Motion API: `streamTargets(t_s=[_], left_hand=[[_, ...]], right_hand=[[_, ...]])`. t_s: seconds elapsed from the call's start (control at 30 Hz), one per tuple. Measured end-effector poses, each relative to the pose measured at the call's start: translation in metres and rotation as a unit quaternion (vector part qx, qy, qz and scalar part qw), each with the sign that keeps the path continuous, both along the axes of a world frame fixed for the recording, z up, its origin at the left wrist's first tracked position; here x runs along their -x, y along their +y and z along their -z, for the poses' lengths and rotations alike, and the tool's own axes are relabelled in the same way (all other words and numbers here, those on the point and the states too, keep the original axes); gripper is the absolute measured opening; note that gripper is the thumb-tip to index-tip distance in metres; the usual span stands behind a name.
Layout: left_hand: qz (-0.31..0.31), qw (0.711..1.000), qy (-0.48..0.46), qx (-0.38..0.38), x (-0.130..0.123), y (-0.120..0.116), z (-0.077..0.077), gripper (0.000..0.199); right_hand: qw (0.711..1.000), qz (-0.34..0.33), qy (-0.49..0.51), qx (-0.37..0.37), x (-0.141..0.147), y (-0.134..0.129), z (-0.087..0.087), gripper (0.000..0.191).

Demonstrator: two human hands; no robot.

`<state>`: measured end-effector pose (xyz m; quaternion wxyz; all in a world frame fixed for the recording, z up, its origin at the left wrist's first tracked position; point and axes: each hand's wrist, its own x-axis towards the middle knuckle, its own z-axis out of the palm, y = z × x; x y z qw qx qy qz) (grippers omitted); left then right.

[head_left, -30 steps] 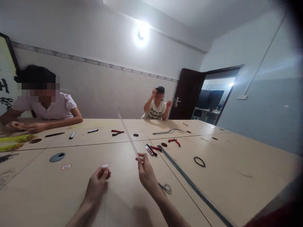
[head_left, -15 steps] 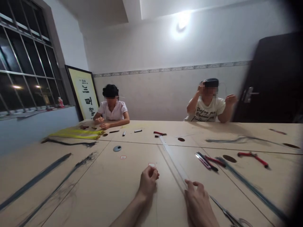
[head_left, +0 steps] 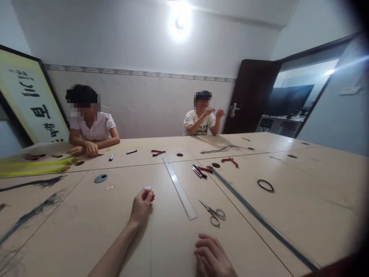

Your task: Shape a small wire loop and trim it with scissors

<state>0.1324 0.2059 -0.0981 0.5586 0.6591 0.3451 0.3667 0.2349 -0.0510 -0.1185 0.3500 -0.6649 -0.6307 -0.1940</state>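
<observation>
My left hand is closed in a pinch above the table, just in front of a small white label with a red edge. A thin, faint strand runs from its fingertips down toward the near side of the table. My right hand is low in the picture, its fingers loosely bent and a little apart, with nothing visible in them. Beyond it lie scissors with metal handles. A clear flat ruler rests between the two hands, touched by neither.
Pliers and a cutter lie beside a long dark bundle of strands. More red-handled pliers, a black ring and a grey round cap are around. Two people sit across the table; yellow strands lie far left.
The view has swung to the right, bringing in a doorway. My right hand has left the ruler and sits nearer to me. My left hand keeps its pinch.
</observation>
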Motion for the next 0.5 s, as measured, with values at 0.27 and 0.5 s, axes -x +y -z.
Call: streamTargets(t_s=[0.27,0.5], left_hand=[[-0.017,0.999,0.037,0.016,0.0,0.002,-0.006,0.025],[-0.021,0.999,0.013,-0.049,0.002,-0.012,-0.038,0.02]], right_hand=[[0.976,0.201,0.069,0.059,-0.066,-0.041,-0.01,0.016],[0.954,0.217,0.082,0.19,-0.079,-0.009,-0.027,0.019]])
